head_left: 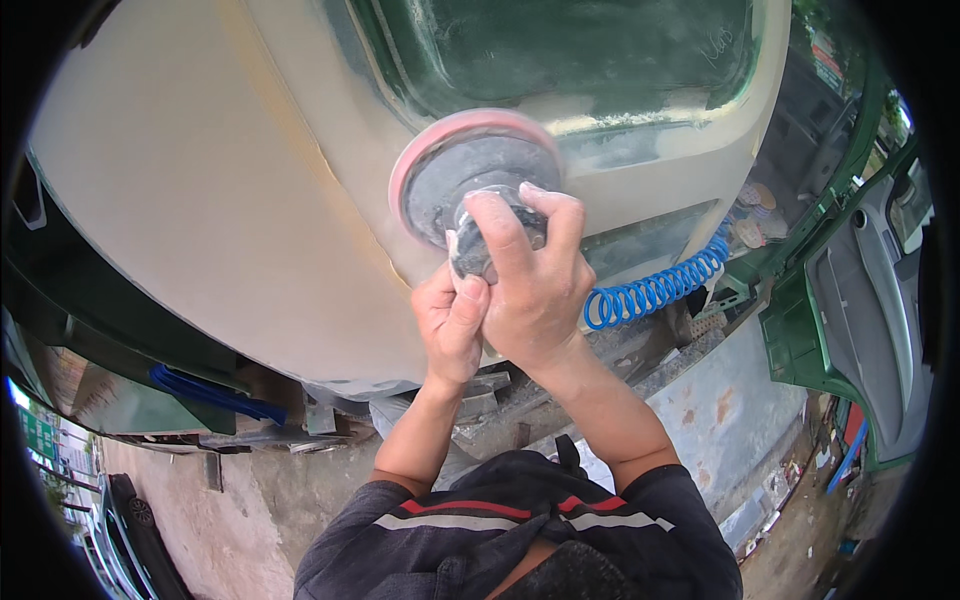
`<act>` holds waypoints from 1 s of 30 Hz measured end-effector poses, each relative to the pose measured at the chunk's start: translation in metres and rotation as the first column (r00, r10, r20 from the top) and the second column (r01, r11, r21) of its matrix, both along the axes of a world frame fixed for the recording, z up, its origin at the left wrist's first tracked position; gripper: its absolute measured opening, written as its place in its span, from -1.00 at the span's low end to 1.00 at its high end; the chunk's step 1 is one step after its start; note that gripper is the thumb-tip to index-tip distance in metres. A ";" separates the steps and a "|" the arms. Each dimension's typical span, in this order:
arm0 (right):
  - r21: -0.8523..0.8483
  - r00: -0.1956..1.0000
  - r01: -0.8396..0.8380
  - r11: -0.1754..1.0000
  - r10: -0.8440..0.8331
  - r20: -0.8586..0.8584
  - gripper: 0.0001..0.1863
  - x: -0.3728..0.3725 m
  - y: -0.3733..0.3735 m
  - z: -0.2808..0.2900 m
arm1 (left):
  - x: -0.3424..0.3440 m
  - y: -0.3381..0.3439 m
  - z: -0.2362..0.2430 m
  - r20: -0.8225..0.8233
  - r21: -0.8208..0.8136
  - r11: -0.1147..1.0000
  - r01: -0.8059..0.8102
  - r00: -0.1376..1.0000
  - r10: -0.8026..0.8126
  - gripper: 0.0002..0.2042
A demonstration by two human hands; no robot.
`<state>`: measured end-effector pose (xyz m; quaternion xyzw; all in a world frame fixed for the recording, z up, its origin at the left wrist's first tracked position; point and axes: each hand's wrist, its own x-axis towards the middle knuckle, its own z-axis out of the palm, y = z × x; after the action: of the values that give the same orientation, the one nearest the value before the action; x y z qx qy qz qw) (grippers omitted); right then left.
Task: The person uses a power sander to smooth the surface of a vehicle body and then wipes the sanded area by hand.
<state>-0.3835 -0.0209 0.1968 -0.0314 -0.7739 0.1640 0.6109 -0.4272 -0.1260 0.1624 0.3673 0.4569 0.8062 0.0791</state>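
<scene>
Both my hands hold an air sander [480, 165] with a round grey pad and a pink rim. Its pad is at the beige vehicle body panel [220, 200], just below a recessed green window area [590, 60]. Fingers of my right hand [540, 265] wrap over the dusty black sander body. My left hand [452, 320] is closed on its lower end, close against the right hand; what its fingers press there is partly hidden. A blue coiled air hose [660, 288] runs from beside my right hand toward the right.
A green vehicle door [870, 330] with grey trim stands at the right. Below the panel lie scraps and ledges beside a metal sheet [690, 410]. A dark blue bundle [220, 392] hangs at the left; a parked car [145, 530] is at lower left.
</scene>
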 end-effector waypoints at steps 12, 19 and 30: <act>0.048 1.000 0.005 0.999 -0.006 0.020 -0.45 0.002 0.004 0.006 | 0.002 0.016 -0.005 0.034 0.047 0.999 -0.015 0.999 0.013 -0.63; -0.004 0.998 0.056 0.998 -0.056 -0.021 -0.43 0.005 0.011 -0.012 | 0.000 0.023 -0.019 -0.140 -0.116 0.990 -0.084 0.988 0.068 -0.65; 0.009 0.999 0.029 1.000 -0.029 -0.024 -0.42 -0.001 -0.001 -0.003 | -0.001 0.020 -0.005 -0.092 0.053 0.992 -0.119 0.988 0.123 -0.66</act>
<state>-0.3842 -0.0222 0.1937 -0.0379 -0.7667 0.1519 0.6226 -0.4279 -0.1062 0.1576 0.3784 0.4626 0.8017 -0.0004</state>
